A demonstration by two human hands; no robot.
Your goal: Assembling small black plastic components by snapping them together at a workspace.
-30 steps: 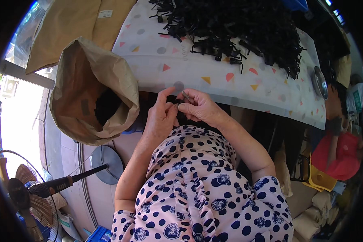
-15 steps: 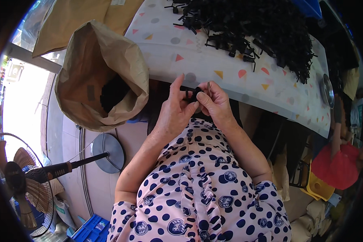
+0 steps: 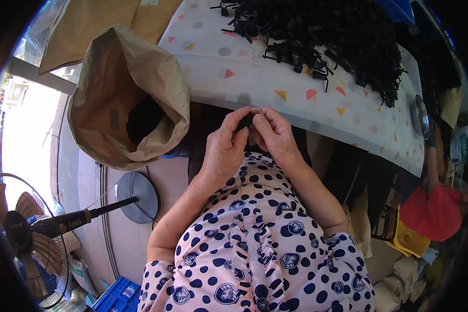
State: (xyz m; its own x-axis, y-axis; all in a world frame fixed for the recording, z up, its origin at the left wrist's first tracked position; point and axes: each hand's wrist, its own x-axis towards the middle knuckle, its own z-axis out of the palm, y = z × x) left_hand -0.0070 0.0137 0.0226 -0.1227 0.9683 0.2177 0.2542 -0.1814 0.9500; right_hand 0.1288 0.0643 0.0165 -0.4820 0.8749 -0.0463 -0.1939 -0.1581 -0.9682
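Just short of the table's near edge, my two hands meet in front of my body. Between the thumb and fingers of my left hand [image 3: 224,136] is a small black plastic part [image 3: 246,122], mostly covered by the fingers. My right hand [image 3: 273,131] is closed too, pinching a thin brownish tool [image 3: 261,112] whose end sticks up past the thumb; its kind is hard to make out. A big heap of similar black plastic parts [image 3: 322,36] covers the far side of the table. To the left, an open brown paper sack [image 3: 164,67] has black parts [image 3: 144,120] inside.
The table [image 3: 203,67] wears a white cloth with coloured shapes. A metal bowl [image 3: 420,117] sits at its right edge. On the left stands a fan [image 3: 23,229] with a round base [image 3: 135,196]. A blue crate [image 3: 117,294] lies below. Someone in red [image 3: 434,213] is at the far right.
My left hand's raised index finger has bent down onto the black part, which is now more covered. Both hands have drawn closer together. The view has shifted slightly.
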